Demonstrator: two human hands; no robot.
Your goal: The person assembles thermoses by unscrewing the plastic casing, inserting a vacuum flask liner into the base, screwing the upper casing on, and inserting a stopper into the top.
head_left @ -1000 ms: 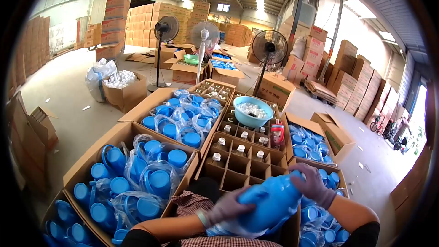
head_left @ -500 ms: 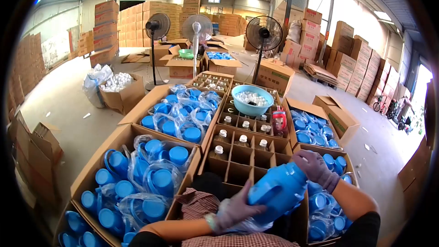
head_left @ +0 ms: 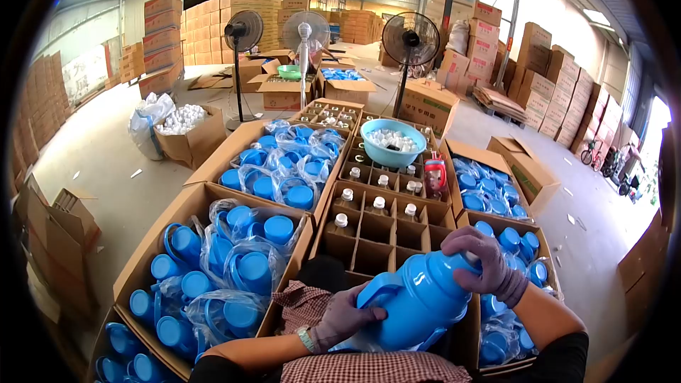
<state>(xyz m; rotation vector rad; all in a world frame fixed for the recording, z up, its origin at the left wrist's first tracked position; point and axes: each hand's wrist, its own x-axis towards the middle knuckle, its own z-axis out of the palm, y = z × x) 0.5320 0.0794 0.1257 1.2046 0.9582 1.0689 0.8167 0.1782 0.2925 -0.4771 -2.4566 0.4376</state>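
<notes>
A blue plastic thermos jug (head_left: 425, 296) lies tilted in front of me, its neck pointing up and to the right. My left hand (head_left: 349, 319), in a grey glove, is closed on its handle side. My right hand (head_left: 486, 262), gloved too, has its fingers wrapped over the neck end. What lies under that palm is hidden. Just beyond the jug stands a divided carton (head_left: 372, 245), with capped bottles (head_left: 378, 206) in some of its back cells.
On my left, a carton (head_left: 135, 269) holds blue jugs, some in plastic bags. More blue jugs (head_left: 496, 347) fill cartons on my right. A light-blue basin (head_left: 392, 143) of small white pieces rests on the cartons ahead, near a red bottle (head_left: 435, 171). Standing fans (head_left: 410, 42) are farther back.
The jug has turned, so its handle and neck show more clearly. My right hand has shifted over the neck end, and my left hand has moved slightly left.
</notes>
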